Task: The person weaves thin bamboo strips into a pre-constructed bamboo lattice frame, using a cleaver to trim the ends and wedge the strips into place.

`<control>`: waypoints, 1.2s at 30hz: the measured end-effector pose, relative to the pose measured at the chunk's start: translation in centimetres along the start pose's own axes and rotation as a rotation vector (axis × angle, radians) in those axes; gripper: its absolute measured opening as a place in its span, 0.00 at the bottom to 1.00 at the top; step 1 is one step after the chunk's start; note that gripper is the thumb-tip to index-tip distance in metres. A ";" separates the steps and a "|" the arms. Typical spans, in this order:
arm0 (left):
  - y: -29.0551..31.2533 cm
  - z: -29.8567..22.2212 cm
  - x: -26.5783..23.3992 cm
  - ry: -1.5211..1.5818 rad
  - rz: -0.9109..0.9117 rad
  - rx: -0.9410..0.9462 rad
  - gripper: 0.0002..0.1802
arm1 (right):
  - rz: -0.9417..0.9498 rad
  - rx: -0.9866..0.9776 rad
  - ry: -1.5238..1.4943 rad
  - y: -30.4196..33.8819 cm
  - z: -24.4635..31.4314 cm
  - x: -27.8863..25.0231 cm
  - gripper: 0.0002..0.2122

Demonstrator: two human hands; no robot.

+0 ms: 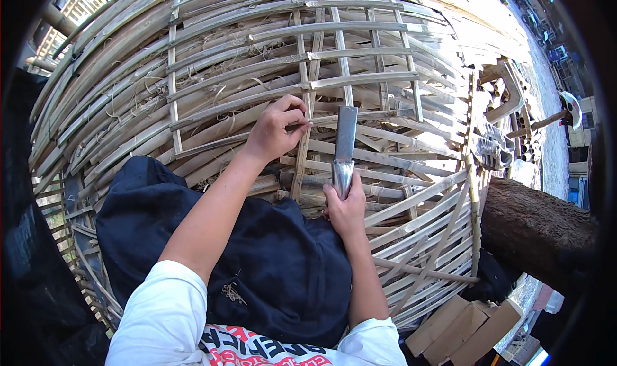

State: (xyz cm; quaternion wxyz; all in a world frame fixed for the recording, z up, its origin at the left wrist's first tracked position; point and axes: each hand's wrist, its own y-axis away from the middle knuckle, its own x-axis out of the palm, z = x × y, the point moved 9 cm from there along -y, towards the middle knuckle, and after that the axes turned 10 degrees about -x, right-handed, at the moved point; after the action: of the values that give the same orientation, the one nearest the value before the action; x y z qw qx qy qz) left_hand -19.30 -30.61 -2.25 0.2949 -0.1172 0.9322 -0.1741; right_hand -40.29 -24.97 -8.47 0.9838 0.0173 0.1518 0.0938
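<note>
Right now, your right hand (pixel 347 208) is wrapped around the shiny, rounded grey metal handle of a flat, straight-sided metal blade tool (pixel 346 134). Its fingers are closed on the lower part of the handle, with the thumb on the left side. The blade points away from you, nearly upright in your view, with its squared end just below a pale upright bamboo slat.

Your left hand (pixel 280 127) is raised to the left of the blade, apart from it. Its fingers are curled, and the thumb and forefinger come close together beside a narrow upright strip of the pale bamboo lattice (pixel 340 44). You cannot tell from this angle whether they pinch the strip or something thin beside it.

The lattice's crossed slats spread in front of you, above a layer of long, split tan bamboo pieces (pixel 122 64). Across your lap lies a dark navy, loosely folded cloth (pixel 276 257), with a small tangle of pale fibres (pixel 232 293) on it near your printed white shirt (pixel 160 314).

To your right, a thick, rough brown log (pixel 540 228) stretches toward the rim of the view. Below it, at the lower right, sits an open brown cardboard box (pixel 459 334).
</note>
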 end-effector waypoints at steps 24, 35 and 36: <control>0.0 -0.6 -0.3 -0.047 0.007 0.011 0.06 | -0.062 -0.063 -0.765 -7.5 2.7 1.3 0.22; -0.1 -0.5 -0.1 -0.041 0.019 -0.015 0.07 | -0.038 -0.127 -0.742 -7.7 2.3 1.3 0.20; -0.1 -0.5 -0.2 -0.044 0.012 -0.012 0.07 | -0.042 -0.123 -0.723 -7.8 2.2 1.4 0.20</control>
State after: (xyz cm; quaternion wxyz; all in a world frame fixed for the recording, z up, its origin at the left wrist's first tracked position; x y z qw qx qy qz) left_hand -19.41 -30.52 -1.73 0.3157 -0.1171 0.9272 -0.1640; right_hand -36.94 -32.36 -7.32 0.9748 -0.0129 -0.2115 0.0703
